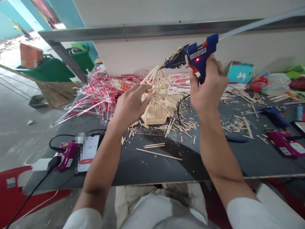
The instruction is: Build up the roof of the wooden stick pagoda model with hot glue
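Note:
A small model built of thin wooden sticks (pixel 156 116) stands on the dark table, its sloping sticks meeting in a peak above a many-sided base. My left hand (pixel 133 103) is at the model's left side, thumb and forefinger apart; whether the fingertips touch the sticks I cannot tell. In my right hand (pixel 209 84) is a blue hot glue gun (pixel 202 54) with an orange trigger and a lit red light. Its nozzle points left, at or very near the peak. A long clear glue stick (pixel 259 24) juts from its back.
Red-and-clear plastic wrappers (pixel 100 92) pile up at the back left. Loose sticks (pixel 159 154) and a clear ruler (pixel 154 131) lie in front. A phone (pixel 89 152) and purple power strip (pixel 68 154) are left; another glue gun (pixel 275 116) and purple strip (pixel 284 143) are right.

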Demonstrator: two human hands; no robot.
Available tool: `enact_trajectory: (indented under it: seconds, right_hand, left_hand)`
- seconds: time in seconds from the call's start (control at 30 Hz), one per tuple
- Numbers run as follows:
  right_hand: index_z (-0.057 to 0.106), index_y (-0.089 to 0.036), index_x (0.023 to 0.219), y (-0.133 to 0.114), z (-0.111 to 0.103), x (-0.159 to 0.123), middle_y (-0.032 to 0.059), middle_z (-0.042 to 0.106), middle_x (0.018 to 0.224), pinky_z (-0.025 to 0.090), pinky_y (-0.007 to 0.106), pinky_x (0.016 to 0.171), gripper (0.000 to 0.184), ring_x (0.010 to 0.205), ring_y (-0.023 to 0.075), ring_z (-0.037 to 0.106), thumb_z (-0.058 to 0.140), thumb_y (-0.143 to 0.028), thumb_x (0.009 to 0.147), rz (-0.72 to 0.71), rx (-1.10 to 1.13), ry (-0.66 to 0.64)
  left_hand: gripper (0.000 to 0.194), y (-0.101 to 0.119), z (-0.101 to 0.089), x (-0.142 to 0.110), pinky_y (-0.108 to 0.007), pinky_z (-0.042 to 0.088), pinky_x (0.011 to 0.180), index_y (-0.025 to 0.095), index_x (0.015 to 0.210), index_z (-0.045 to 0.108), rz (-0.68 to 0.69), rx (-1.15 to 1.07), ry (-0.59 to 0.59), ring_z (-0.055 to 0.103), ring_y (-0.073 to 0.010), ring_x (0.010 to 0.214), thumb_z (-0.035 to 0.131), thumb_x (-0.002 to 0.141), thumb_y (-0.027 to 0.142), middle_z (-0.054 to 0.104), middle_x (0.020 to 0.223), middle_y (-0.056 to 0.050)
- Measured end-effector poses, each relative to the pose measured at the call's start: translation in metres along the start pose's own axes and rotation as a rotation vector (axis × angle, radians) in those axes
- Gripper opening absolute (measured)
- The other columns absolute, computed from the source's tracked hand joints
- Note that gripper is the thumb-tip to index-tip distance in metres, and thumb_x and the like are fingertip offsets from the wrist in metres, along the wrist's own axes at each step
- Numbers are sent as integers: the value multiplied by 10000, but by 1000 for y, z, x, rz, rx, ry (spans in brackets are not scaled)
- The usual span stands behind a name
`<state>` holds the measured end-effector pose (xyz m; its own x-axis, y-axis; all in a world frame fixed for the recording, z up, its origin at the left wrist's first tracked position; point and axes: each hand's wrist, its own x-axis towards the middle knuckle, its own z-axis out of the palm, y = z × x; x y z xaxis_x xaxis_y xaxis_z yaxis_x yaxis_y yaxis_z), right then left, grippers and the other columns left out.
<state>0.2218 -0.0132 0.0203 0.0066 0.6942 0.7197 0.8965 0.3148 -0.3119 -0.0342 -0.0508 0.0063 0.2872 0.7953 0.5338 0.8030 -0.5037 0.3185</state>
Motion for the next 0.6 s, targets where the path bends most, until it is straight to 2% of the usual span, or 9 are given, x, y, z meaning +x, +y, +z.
enact_trajectory:
  seconds: [0.17, 0.37, 0.47, 0.53, 0.6]
  right_hand:
    - [520, -308, 1490, 1, 1, 0, 188, 649, 1329, 531, 586, 1013, 505, 1213, 424, 640, 520, -394, 992, 21, 25, 1]
    - [542, -294, 1397, 4, 4, 2, 185, 653, 1325, 502, 586, 1014, 448, 1253, 416, 601, 547, -477, 988, 59, 74, 7]
    - [560, -287, 1319, 22, 8, 3, 173, 710, 1186, 511, 544, 961, 411, 1128, 376, 645, 559, -530, 987, 97, 151, 14]
    - [591, -289, 1238, 44, 11, 6, 153, 738, 1047, 518, 517, 913, 397, 1010, 343, 664, 611, -570, 957, 156, 195, 4]
    - [634, -275, 1071, 71, 14, 8, 130, 728, 892, 530, 534, 865, 396, 918, 341, 672, 715, -606, 869, 245, 180, -25]
  left_hand:
    - [340, -1, 0, 0, -354, 571, 839, 221, 1346, 653, -3, 11, -11, 694, -161, 805, 542, 1047, 336, 733, 1273, -84]
    - [335, 0, 0, -1, -360, 563, 852, 228, 1340, 659, -8, 10, -16, 685, -157, 785, 556, 1036, 326, 734, 1269, -76]
    - [338, 0, -1, -1, -371, 562, 857, 224, 1343, 656, -1, 11, -16, 684, -162, 795, 543, 1036, 308, 732, 1264, -79]
    - [338, 1, -1, -1, -371, 562, 852, 231, 1345, 652, 2, 9, -14, 681, -161, 792, 542, 1033, 301, 732, 1263, -76]
    - [337, 0, -1, -1, -371, 561, 842, 236, 1345, 649, 4, 6, -16, 668, -148, 754, 542, 1031, 296, 733, 1260, -70]
